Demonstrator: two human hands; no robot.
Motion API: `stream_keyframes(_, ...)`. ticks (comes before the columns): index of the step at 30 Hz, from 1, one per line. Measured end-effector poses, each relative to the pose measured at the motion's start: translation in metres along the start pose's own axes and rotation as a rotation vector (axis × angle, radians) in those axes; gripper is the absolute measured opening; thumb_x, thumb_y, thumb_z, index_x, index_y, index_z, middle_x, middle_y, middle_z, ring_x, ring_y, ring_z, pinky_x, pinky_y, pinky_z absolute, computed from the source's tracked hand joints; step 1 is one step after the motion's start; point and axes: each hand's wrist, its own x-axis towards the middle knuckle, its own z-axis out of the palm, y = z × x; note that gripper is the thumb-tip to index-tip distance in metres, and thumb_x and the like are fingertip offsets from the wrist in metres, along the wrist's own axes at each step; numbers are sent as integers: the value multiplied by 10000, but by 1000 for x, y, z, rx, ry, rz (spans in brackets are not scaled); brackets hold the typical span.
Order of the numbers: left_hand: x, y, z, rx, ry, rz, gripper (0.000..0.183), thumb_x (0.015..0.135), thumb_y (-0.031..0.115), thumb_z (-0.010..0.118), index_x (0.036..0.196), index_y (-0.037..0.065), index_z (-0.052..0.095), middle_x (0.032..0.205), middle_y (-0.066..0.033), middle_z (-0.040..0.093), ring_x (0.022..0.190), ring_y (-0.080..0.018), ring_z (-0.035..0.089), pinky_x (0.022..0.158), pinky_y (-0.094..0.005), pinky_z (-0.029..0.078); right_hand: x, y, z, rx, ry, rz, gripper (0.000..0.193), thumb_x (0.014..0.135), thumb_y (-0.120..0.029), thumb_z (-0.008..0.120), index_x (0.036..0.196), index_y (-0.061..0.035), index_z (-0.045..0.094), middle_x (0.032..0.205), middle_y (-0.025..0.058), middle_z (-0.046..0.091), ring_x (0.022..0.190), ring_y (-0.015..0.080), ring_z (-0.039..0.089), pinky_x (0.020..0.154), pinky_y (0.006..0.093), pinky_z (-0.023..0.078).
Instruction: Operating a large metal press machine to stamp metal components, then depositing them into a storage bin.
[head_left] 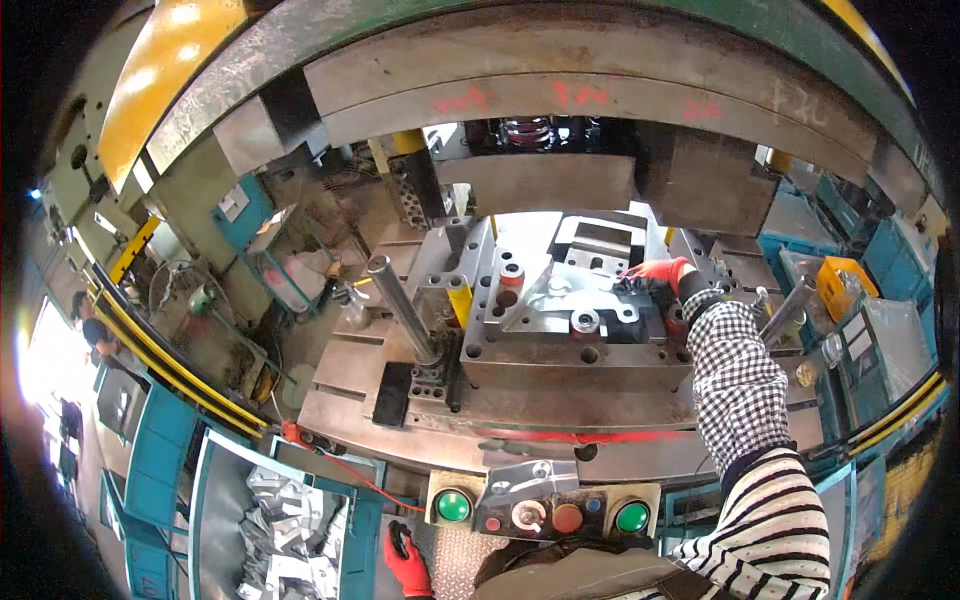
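Note:
My right hand, in a red glove with a dark palm, reaches far into the press. Its fingers are closed at the right end of a flat, silvery stamped metal part, which lies over the lower die. The exact grip is partly hidden by the glove. Low in the picture, my left hand, gloved the same way, is beside the control panel. Its fingers are loosely bent and apart, with nothing visible in them. A similar metal piece rests along the panel's top.
The upper press block hangs above the die. Upright guide posts stand at its sides. Green buttons sit on the panel. A blue-edged bin of metal pieces stands at lower left. A yellow crate is far right.

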Motion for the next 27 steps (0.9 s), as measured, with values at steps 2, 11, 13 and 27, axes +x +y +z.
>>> stream_keyframes(2, 3, -11, -3, 34, 13, 12, 348, 786, -12, 467, 1130, -57, 447, 1071, -154, 538, 962, -211, 519, 852, -295, 386, 7, -6, 7, 0, -20, 9, 358, 800, -238, 514, 1087, -23, 525, 1112, 142, 519, 1011, 228, 483, 864, 308, 375)
stream_keyframes(11, 44, -43, 46, 126, -252, 134, 746, 680, 201, 663, 1267, -29, 264, 1259, -225, 346, 1187, -331, 305, 978, -379, 257, -130, -97, 119, -109, 599, -362, 367, 792, -218, 541, 1112, -44, 496, 979, 143, 550, 895, 267, 524, 803, 367, 407)
stream_keyframes(13, 48, -71, 52, 134, -306, 61, 806, 647, 228, 691, 1270, -34, 252, 1266, -234, 332, 1187, -334, 305, 979, -374, 258, -187, -84, 162, -75, 249, -319, 416, 786, -315, 532, 1101, -44, 520, 1035, 165, 557, 942, 284, 537, 816, 351, 412)
stream_keyframes(27, 65, -169, 88, -15, -484, -292, 777, 559, 74, 759, 1186, -63, 322, 1085, -151, 487, 938, -220, 512, 767, -314, 461, -232, 98, 492, 458, 917, 426, 937, 533, -236, 787, 1257, 18, 250, 1227, 198, 369, 1146, 286, 358, 948, 364, 305)
